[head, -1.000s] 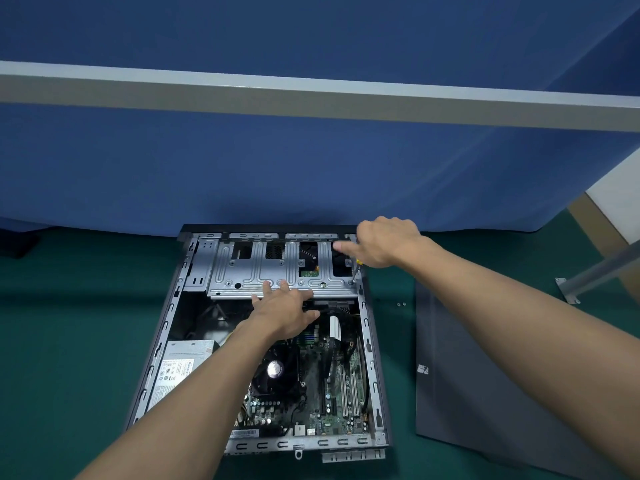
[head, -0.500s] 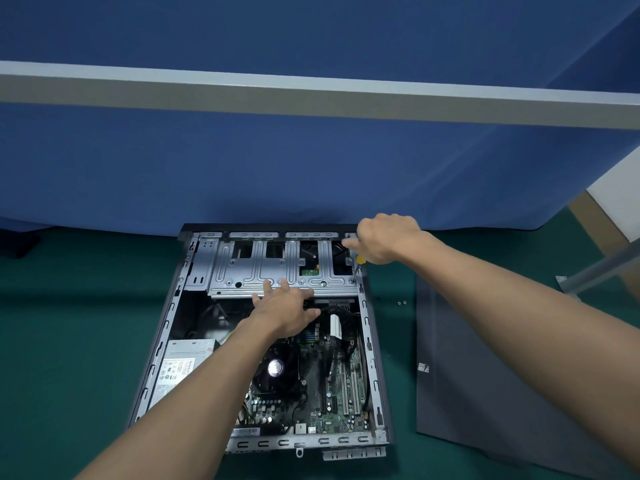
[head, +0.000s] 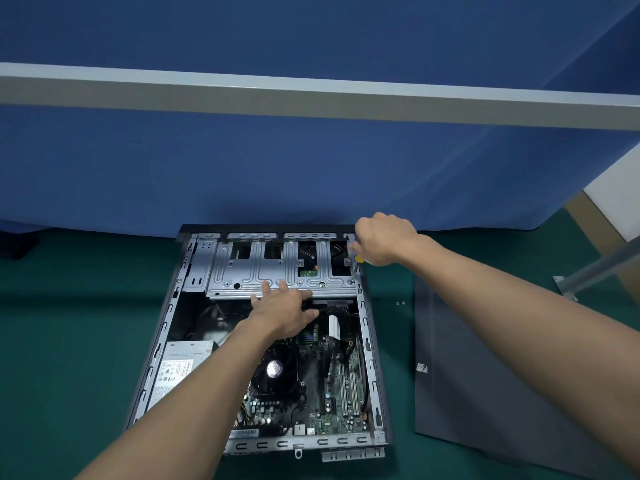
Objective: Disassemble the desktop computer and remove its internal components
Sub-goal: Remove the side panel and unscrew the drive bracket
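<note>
1. Right hand [head: 382, 239] has edged up slightly since a second ago. Its fingers are curled round a yellow-handled screwdriver [head: 356, 263], tip at the 4 o'clock corner of the drive cage [head: 242, 271].
2. Left hand [head: 282, 310] unchanged: fingers straight, flat on the cage's 6 o'clock edge.
3. Computer case [head: 369, 341] lies open on the green mat [head: 69, 341], at 6 o'clock in view.
4. PSU label [head: 176, 370] at 8 o'clock inside: text unreadable.
5. Side panel [head: 485, 375] at the case's 3 o'clock, loose screws [head: 400, 303] between.

Case [head: 367, 341] lies open on counter [head: 69, 341]; drive cage [head: 256, 268] at far end, motherboard [head: 332, 403] nearer, power supply [head: 180, 365] near-left; side panel [head: 485, 375] right of case.
</note>
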